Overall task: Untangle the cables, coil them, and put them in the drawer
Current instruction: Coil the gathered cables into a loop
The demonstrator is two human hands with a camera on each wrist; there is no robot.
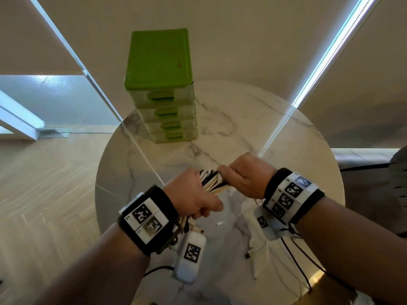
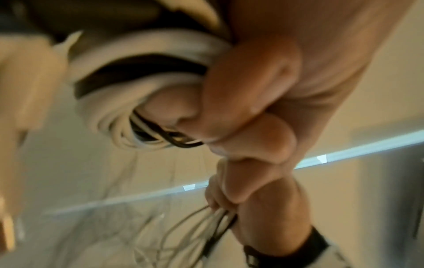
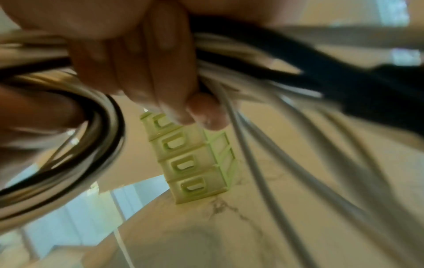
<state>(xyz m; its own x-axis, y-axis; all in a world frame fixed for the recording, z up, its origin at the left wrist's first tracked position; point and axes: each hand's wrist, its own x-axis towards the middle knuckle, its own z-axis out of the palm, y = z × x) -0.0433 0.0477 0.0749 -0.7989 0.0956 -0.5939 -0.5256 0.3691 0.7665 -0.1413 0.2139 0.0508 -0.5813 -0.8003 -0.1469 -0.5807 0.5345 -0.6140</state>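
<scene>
Head view: left hand (image 1: 193, 194) and right hand (image 1: 244, 175) each grip one bundle of black and white cables (image 1: 212, 180) stretched between them above the marble bench (image 1: 242, 119); loose ends trail down; green drawer unit (image 1: 163, 89) stands beyond, drawers closed.

Looks like a home room: round marble surface (image 1: 253, 128), herringbone wood floor (image 1: 44, 183), beige blinds (image 1: 220, 29) over windows, green drawers (image 1: 160, 84).

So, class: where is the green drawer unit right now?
In the head view the drawer unit stands at the far edge of the table, left of centre, beyond both hands, drawers shut.
</scene>
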